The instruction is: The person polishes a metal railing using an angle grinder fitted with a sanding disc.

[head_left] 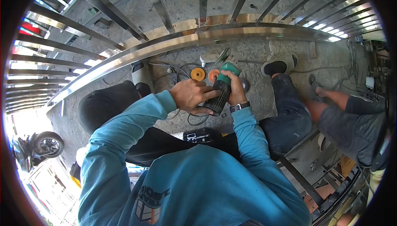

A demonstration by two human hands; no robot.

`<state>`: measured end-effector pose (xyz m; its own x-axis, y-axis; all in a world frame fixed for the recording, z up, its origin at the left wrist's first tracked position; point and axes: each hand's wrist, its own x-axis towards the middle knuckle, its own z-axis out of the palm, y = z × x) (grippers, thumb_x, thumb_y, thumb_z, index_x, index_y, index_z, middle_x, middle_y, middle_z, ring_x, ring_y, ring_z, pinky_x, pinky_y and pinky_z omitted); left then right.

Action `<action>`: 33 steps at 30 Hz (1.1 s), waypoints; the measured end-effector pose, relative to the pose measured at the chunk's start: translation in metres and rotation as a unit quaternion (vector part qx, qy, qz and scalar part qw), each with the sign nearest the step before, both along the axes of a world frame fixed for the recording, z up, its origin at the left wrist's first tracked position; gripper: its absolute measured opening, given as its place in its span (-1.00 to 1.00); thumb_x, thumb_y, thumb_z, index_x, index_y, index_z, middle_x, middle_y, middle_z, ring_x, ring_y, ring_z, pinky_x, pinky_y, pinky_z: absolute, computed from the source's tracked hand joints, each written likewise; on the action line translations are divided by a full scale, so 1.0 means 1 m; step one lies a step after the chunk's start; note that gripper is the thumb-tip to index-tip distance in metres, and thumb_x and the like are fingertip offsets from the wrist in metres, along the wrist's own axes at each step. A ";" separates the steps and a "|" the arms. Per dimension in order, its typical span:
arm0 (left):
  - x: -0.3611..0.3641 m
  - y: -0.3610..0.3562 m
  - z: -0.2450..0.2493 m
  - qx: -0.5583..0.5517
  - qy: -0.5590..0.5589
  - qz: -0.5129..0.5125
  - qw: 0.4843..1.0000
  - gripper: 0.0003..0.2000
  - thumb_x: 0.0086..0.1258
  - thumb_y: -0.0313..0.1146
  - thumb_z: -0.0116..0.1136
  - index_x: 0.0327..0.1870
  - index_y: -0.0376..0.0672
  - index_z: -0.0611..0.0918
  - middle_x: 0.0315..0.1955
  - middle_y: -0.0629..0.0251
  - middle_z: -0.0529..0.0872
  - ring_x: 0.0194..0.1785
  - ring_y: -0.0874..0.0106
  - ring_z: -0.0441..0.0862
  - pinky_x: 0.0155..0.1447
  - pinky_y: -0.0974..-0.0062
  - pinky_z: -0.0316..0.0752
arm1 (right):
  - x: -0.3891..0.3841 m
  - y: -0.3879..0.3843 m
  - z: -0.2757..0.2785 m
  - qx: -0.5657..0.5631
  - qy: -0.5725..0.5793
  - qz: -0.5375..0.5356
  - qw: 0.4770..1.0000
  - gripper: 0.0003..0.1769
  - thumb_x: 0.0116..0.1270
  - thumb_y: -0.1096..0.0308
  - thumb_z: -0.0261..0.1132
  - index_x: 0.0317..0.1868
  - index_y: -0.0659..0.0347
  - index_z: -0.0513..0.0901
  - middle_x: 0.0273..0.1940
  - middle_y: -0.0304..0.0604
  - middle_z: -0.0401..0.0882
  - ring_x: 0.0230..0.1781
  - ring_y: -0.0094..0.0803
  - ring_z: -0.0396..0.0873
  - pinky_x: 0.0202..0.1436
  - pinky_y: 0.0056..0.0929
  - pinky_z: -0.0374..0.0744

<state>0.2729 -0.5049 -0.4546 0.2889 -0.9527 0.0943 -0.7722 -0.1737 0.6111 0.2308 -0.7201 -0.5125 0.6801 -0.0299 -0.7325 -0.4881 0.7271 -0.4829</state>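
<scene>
A green and black angle grinder (219,95) is held tilted in front of me, above the concrete floor. My right hand (235,88), with a watch at its wrist, is closed around the green part and the side of the body. Fingers of my left hand (191,95) press on the black rear casing, the thumb by its end. Beyond the tool lie a yellow disc (197,74) and an orange disc (213,75). Partly hidden behind my right hand is a grey disc (245,85). Another grinder-like tool, pale grey (210,58), rests farther out.
A shiny metal railing (231,31) with many bars curves across the far side. Cables (178,72) loop over the floor. My shoe (280,65) is right of the tools. Another person's leg (343,120) is at the right, and a motorbike wheel (49,144) at the left.
</scene>
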 end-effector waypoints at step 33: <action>0.072 0.020 -0.041 -0.053 0.580 0.398 0.709 -0.54 0.55 -0.17 -0.01 0.29 -0.35 0.58 0.10 0.05 0.70 0.13 0.26 0.64 0.27 0.36 0.47 | 0.001 0.020 -0.001 -0.199 -0.056 0.043 0.978 -0.43 0.15 0.60 0.43 0.16 0.35 0.40 -0.16 -0.05 0.64 -0.35 -0.28 0.71 -0.27 -0.30 0.78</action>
<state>0.3451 -0.4846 -0.4958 0.6724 -0.4502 -0.5875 0.5770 -0.1783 0.7970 0.2317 -0.6999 -0.5131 0.7674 -0.2354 -0.5964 -0.4683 0.4297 -0.7721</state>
